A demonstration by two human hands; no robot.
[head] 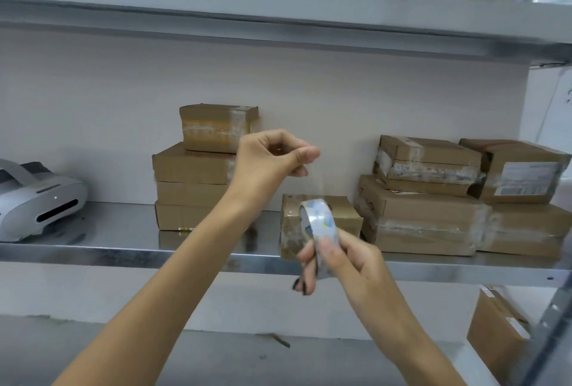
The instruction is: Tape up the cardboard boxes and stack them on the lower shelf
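Observation:
My right hand [343, 262] grips a roll of clear tape [320, 221] in front of the middle shelf. My left hand [275, 156] is raised above it and pinches the loose end of the tape, a faint clear strip stretching down to the roll. Just behind the roll a small cardboard box [343, 215] sits at the shelf's front edge. A stack of several brown boxes [192, 184] stands to the left against the wall. More taped boxes [427, 200] are piled on the right.
A grey-white device [40, 200] lies at the left of the metal shelf [123, 254]. Another shelf [278, 14] runs overhead. On the lower shelf at the far right stands a cardboard box [495, 333] beside the rack's upright post.

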